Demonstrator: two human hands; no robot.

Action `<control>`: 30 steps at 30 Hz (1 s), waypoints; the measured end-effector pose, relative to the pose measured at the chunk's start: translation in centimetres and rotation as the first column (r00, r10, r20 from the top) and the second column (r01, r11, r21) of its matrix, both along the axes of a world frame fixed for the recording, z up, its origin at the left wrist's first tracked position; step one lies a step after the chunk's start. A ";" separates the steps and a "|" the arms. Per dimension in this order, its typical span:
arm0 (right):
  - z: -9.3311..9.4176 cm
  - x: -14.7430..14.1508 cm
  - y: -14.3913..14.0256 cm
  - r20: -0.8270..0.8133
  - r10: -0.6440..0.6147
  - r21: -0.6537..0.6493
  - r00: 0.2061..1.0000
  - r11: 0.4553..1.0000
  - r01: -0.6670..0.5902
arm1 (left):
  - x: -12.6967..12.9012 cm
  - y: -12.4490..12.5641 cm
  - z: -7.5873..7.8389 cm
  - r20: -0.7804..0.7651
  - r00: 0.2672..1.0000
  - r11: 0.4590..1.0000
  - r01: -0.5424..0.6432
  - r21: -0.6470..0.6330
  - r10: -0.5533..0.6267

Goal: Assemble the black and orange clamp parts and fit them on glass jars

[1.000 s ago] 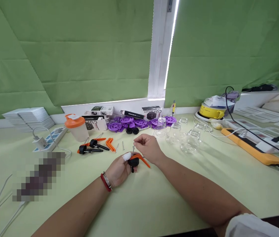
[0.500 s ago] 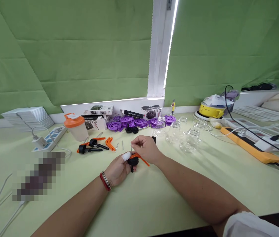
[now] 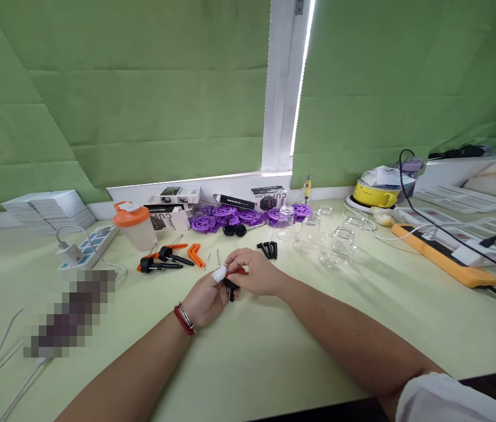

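Observation:
My left hand [image 3: 207,298], with a white wrap on its thumb, is closed around a black plastic part [image 3: 231,283] whose dark stem points down below the fingers. Bent over the top of that part is my right hand [image 3: 254,273], fingers pinched together against it. A bit of an orange lever [image 3: 242,271] shows between the two hands; the rest is covered. The metal pin is out of sight under the fingers. Just beyond the hands lie loose metal pins [image 3: 218,256], two orange levers [image 3: 194,255] and several short black pieces [image 3: 267,249].
Black stems with orange levers [image 3: 160,265] lie to the left near an orange-lidded shaker [image 3: 132,225]. Purple discs [image 3: 225,214] and boxes [image 3: 173,220] line the back. Clear glass jars [image 3: 338,249] and an orange power strip [image 3: 445,258] stand right. A white power strip [image 3: 93,246] is left.
My right hand has come down over the black part, from pinching an upright metal pin to pressing on top. The orange lever's long end is now hidden, and the short black pieces have come into sight.

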State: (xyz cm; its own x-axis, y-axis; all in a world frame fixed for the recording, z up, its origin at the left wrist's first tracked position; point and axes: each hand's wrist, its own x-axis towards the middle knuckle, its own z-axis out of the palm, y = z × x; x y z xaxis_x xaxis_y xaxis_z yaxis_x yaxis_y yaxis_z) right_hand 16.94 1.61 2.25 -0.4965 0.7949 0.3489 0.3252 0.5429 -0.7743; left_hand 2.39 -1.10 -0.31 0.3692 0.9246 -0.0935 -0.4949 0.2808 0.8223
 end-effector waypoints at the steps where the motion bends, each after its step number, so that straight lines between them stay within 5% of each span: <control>1: 0.1 0.1 0.0 0.019 0.014 0.014 1.000 1.000 -0.014 | -0.1 0.0 0.0 0.002 1.000 1.000 0.001 -0.003 -0.001; 8: 1.1 0.7 0.1 0.241 0.110 0.183 0.964 0.971 -0.156 | -1.1 0.3 -0.3 -0.063 0.995 0.996 -0.073 0.046 0.076; 17: 1.6 1.5 1.1 0.290 0.087 0.256 0.953 0.952 -0.165 | -1.4 0.3 0.8 -0.096 0.992 0.996 0.083 0.024 -0.080; 19: 1.7 2.4 2.2 0.182 -0.007 0.237 0.983 0.971 -0.037 | -1.5 0.2 1.0 -0.128 0.990 0.998 0.056 -0.011 -0.057; 21: 1.5 3.9 3.7 0.106 -0.240 0.189 0.965 0.958 0.218 | -1.5 0.3 1.1 -0.135 0.991 0.999 0.018 -0.032 -0.022; 24: 0.4 6.2 6.0 0.309 -0.587 0.114 0.748 0.804 0.584 | -1.6 0.5 1.3 -0.131 0.991 0.996 -0.043 -0.076 0.033; 26: -0.6 7.3 7.1 0.477 -0.630 0.062 0.613 0.720 0.692 | -1.6 0.7 1.5 -0.143 0.986 0.988 -0.100 -0.118 0.083; 30: -2.4 7.9 8.1 0.543 -0.617 0.012 0.569 0.683 0.730 | -1.7 1.1 1.5 -0.159 0.971 0.963 -0.208 -0.172 0.181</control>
State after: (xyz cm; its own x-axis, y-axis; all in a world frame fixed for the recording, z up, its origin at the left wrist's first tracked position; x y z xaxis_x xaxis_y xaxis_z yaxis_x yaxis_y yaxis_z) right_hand 24.80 9.71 -0.17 0.1657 0.9856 0.0327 0.8743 -0.1315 -0.4672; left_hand 0.68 0.00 1.16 0.1548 0.9385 -0.3085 -0.4383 0.3451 0.8299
